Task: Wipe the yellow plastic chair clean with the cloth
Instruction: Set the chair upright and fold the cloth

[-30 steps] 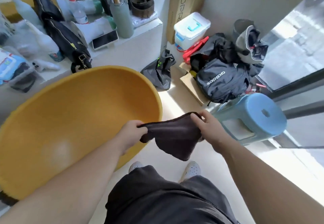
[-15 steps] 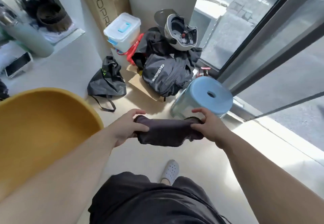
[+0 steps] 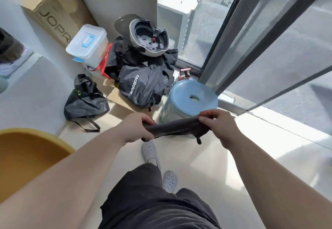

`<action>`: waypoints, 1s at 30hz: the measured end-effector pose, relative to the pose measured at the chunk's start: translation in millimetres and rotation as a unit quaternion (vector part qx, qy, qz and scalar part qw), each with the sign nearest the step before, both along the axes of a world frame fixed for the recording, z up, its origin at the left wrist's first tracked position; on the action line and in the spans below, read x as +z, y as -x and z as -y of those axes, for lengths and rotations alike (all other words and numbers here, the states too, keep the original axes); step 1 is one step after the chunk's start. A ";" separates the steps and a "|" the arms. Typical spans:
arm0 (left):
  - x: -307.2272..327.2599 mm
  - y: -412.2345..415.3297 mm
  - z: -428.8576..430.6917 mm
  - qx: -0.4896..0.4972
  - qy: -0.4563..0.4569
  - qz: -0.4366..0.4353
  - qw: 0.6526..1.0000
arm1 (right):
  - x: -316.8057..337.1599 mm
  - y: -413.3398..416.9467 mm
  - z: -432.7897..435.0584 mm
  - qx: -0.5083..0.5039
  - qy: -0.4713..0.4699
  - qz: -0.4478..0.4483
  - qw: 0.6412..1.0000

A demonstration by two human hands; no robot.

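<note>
Both the left hand [image 3: 133, 128] and right hand [image 3: 218, 127] pinch the ends of the dark brown cloth [image 3: 175, 127] stretched between them, so folding it into a flat pad should suit the rounded yellow plastic chair [image 3: 27, 155] at lower left.

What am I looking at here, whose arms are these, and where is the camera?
No machine here: a person wears a camera on the head, looking down past their dark shorts. The left hand and right hand stretch a dark cloth between them, fingers pinching each end. The yellow chair to be wiped curves in at the lower left. On the floor ahead stand a blue stool, a black backpack with a helmet above it, and a clear storage box.
</note>
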State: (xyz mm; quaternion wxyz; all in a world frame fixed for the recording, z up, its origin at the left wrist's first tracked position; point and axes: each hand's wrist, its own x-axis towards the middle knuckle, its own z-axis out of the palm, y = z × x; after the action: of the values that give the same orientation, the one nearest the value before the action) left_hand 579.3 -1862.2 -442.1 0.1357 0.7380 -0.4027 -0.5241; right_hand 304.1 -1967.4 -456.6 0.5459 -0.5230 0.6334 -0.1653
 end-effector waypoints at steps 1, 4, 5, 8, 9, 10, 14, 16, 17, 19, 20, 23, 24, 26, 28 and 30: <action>-1.6 2.0 13.0 -0.062 0.000 0.072 0.995 | 2.4 -0.1 9.1 0.007 -0.002 -0.002 1.000; -10.8 -2.2 50.5 -0.113 0.016 0.173 0.978 | 3.0 -2.8 37.4 0.066 0.003 -0.059 0.996; -14.6 -7.5 62.6 -0.102 0.023 0.172 0.980 | 1.2 -5.2 46.8 0.101 0.016 -0.107 0.989; -23.5 -27.3 98.1 -0.066 0.058 0.121 0.989 | -4.7 -14.5 74.1 0.208 0.057 -0.239 0.947; -24.8 -32.5 108.9 -0.056 0.068 0.102 0.991 | -6.8 -17.2 82.6 0.226 0.060 -0.259 0.937; -26.8 -37.7 119.9 -0.032 0.066 0.069 0.995 | -8.2 -19.1 90.9 0.237 0.057 -0.273 0.931; -35.6 -57.0 162.4 0.172 -0.005 -0.094 0.981 | -22.3 -15.9 119.4 0.195 0.035 -0.269 0.942; -44.6 -59.6 183.4 0.265 -0.003 -0.136 0.954 | -30.1 -11.6 132.7 0.085 -0.021 -0.165 0.982; -49.7 -56.9 193.4 0.298 -0.002 -0.154 0.942 | -34.1 -10.1 139.2 0.034 -0.052 -0.101 0.993; -64.8 -46.1 209.9 0.312 -0.016 -0.178 0.933 | -43.9 -10.1 153.4 -0.057 -0.097 -0.004 0.994; -74.5 -38.6 216.9 0.307 -0.022 -0.182 0.934 | -50.4 -11.8 161.1 -0.096 -0.104 0.025 0.990; -101.7 -10.3 236.1 0.297 -0.008 -0.154 0.942 | -77.0 -24.6 179.5 -0.174 -0.110 0.013 0.978; -113.3 -0.2 242.1 0.296 -0.007 -0.148 0.944 | -87.8 -30.1 183.5 -0.187 -0.112 -0.007 0.976; -137.2 22.2 250.9 0.289 -0.016 -0.152 0.945 | -110.8 -40.2 189.4 -0.183 -0.116 -0.021 0.976; -158.0 45.3 258.1 0.281 -0.039 -0.164 0.945 | -130.0 -50.1 192.7 -0.148 -0.107 -0.024 0.983; -176.0 69.1 266.6 0.272 -0.064 -0.196 0.940 | -144.3 -61.7 195.6 -0.116 -0.081 -0.028 0.990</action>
State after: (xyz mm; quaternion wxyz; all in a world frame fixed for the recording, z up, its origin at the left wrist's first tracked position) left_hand 510.2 -2128.8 -618.1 0.3016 0.7093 -0.1175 -0.6262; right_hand 365.8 -2163.0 -600.9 0.5457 -0.4045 0.7161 -0.1610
